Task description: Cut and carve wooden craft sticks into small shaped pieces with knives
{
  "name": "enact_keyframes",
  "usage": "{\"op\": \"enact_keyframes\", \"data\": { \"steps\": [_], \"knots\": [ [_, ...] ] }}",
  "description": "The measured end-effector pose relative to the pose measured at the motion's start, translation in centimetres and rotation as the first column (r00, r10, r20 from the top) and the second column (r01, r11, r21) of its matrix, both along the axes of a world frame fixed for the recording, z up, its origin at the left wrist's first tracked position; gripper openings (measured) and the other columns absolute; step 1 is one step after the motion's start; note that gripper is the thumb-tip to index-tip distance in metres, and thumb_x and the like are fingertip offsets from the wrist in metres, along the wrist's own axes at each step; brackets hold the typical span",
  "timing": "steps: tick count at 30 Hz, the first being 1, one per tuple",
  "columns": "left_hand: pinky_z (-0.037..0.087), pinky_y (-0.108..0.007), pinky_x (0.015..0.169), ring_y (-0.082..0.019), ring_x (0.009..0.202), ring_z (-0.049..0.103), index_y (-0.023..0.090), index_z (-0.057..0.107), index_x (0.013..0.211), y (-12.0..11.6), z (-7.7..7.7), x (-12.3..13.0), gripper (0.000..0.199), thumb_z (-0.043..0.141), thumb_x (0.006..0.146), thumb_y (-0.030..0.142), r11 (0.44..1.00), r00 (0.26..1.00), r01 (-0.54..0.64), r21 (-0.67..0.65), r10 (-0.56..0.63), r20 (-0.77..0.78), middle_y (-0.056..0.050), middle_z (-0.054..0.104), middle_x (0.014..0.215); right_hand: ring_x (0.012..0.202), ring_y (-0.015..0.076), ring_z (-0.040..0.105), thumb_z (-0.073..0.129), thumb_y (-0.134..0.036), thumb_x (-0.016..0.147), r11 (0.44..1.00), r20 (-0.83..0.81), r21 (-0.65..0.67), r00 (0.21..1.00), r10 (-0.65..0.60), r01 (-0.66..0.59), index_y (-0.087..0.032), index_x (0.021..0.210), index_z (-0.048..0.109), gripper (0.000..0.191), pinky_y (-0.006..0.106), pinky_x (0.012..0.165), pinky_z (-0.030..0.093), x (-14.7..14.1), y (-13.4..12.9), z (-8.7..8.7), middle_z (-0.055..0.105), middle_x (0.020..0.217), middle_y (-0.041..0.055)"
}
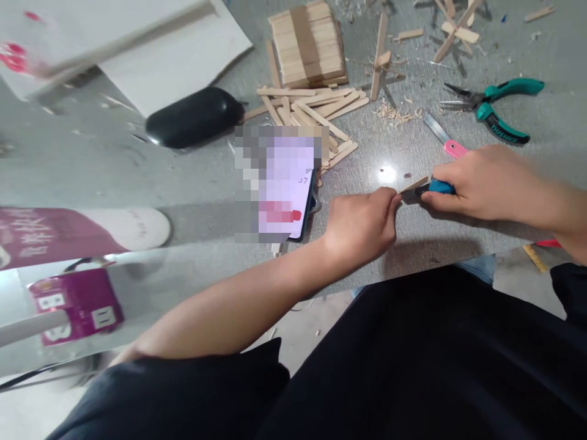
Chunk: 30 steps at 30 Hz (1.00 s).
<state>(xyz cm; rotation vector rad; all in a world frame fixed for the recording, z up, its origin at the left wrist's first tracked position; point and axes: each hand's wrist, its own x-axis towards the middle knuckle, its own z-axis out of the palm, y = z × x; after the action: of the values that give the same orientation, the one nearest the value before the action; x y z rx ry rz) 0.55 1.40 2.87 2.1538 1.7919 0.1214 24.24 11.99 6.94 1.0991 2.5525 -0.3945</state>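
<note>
As the left hand [362, 221] pinches a thin wooden stick [416, 184] right of frame centre, the right hand [481, 180], fingers clamped on a blue-handled cutter [443, 186] beside it, could, if pressing too hard, skid toward those pinching fingertips.

A 7 reads on the central smartphone [293, 189], Chinese characters on the left-edge cup [77, 235]; lettering on the lower-left purple carton [85, 299] and upper-right needle-nose pliers [483, 111] is unclear.

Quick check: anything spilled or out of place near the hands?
Yes. Wood shavings lie scattered on the table, loose sticks sprawl untidily beside the banded bundle, and a pink-handled cutter lies blade exposed, close by the right hand.
</note>
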Motion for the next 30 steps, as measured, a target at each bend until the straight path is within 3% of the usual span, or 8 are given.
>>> {"op": "enact_keyframes", "data": {
  "steps": [5, 10, 13, 16, 20, 22, 27, 30],
  "knots": [
    [0.042, -0.039, 0.068, -0.030, 0.077, 0.081, 0.018, 0.085, 0.118, 0.1, -0.3, 0.4, 0.042, 0.047, 0.121, 0.036, 1.000, 0.999, -0.002, -0.014, 0.003, 0.054, -0.014, 0.087, 0.087, 0.066, 0.0184, 0.024, 0.047, -0.079, 0.107, 1.000, -0.026, 0.007, 0.999, 0.029, -0.029, -0.025, 0.084, 0.071, 0.063, 0.038, 0.072, 0.016, 0.4, 0.9, -0.3, 0.051, 0.069, 0.0034],
    [0.047, -0.039, 0.072, -0.028, 0.078, 0.078, 0.019, 0.085, 0.113, 0.3, -0.7, 0.4, 0.039, 0.050, 0.119, 0.035, 0.999, 0.982, -0.051, -0.004, 0.051, 0.182, -0.013, 0.086, 0.087, 0.065, 0.0175, 0.031, 0.054, -0.076, 0.101, 0.996, -0.096, -0.024, 0.992, 0.082, -0.085, -0.026, 0.076, 0.057, 0.056, 0.037, 0.071, 0.018, 1.5, 2.2, -0.4, 0.046, 0.067, 0.0005],
    [0.047, -0.040, 0.074, -0.028, 0.079, 0.078, 0.018, 0.084, 0.107, 0.6, -1.0, 0.0, 0.040, 0.049, 0.119, 0.035, 0.994, 0.943, -0.109, 0.007, 0.101, 0.319, -0.014, 0.086, 0.089, 0.065, 0.0178, 0.039, 0.054, -0.073, 0.100, 0.991, -0.273, -0.049, 0.956, 0.106, -0.124, -0.027, 0.074, 0.049, 0.053, 0.038, 0.070, 0.022, 2.4, 3.0, -0.5, 0.045, 0.064, -0.0003],
    [0.049, -0.038, 0.075, -0.024, 0.078, 0.077, 0.020, 0.082, 0.103, 0.8, -1.4, -0.3, 0.037, 0.052, 0.117, 0.035, 0.991, 0.835, -0.137, 0.012, 0.109, 0.539, -0.010, 0.084, 0.086, 0.062, 0.0162, 0.039, 0.058, -0.079, 0.102, 0.993, -0.542, -0.089, 0.840, 0.021, -0.082, -0.027, 0.078, 0.053, 0.058, 0.038, 0.068, 0.023, 2.5, 2.9, -0.7, 0.046, 0.064, -0.0023],
    [0.049, -0.033, 0.070, -0.019, 0.071, 0.071, 0.021, 0.076, 0.095, 0.6, -1.6, -0.5, 0.032, 0.054, 0.114, 0.035, 0.986, 0.671, -0.169, 0.000, 0.115, 0.732, -0.003, 0.078, 0.076, 0.061, 0.0137, 0.040, 0.061, -0.087, 0.105, 0.946, -0.739, -0.321, 0.636, -0.222, -0.043, -0.026, 0.085, 0.059, 0.065, 0.035, 0.064, 0.031, 1.4, 1.1, -1.4, 0.046, 0.067, -0.0057],
    [0.047, -0.031, 0.066, -0.017, 0.065, 0.066, 0.021, 0.073, 0.095, 0.4, -1.7, -0.5, 0.030, 0.054, 0.114, 0.035, 0.988, 0.613, -0.152, -0.029, 0.117, 0.782, 0.001, 0.070, 0.067, 0.063, 0.0142, 0.043, 0.054, -0.089, 0.109, 0.916, -0.768, -0.400, 0.551, -0.326, -0.016, -0.027, 0.086, 0.058, 0.067, 0.034, 0.065, 0.036, 0.6, -0.1, -1.8, 0.046, 0.069, -0.0053],
    [0.049, -0.028, 0.061, -0.014, 0.056, 0.063, 0.022, 0.067, 0.097, 0.2, -1.8, -0.4, 0.030, 0.055, 0.117, 0.041, 0.992, 0.492, -0.052, -0.111, 0.122, 0.862, 0.005, 0.064, 0.058, 0.066, 0.0144, 0.045, 0.088, -0.066, 0.100, 0.843, -0.735, -0.522, 0.430, -0.523, 0.132, -0.026, 0.084, 0.070, 0.047, 0.034, 0.064, 0.038, -0.8, -1.9, -1.9, 0.050, 0.065, -0.0053],
    [0.050, -0.026, 0.059, -0.012, 0.054, 0.064, 0.022, 0.067, 0.095, 0.2, -1.6, -0.5, 0.032, 0.058, 0.118, 0.043, 0.991, 0.455, 0.000, -0.132, 0.117, 0.883, 0.005, 0.068, 0.061, 0.069, 0.0160, 0.049, 0.093, -0.060, 0.095, 0.824, -0.741, -0.531, 0.362, -0.565, 0.198, -0.027, 0.081, 0.074, 0.042, 0.035, 0.065, 0.039, -1.2, -1.9, -1.7, 0.054, 0.065, -0.0037]
  ]
}}
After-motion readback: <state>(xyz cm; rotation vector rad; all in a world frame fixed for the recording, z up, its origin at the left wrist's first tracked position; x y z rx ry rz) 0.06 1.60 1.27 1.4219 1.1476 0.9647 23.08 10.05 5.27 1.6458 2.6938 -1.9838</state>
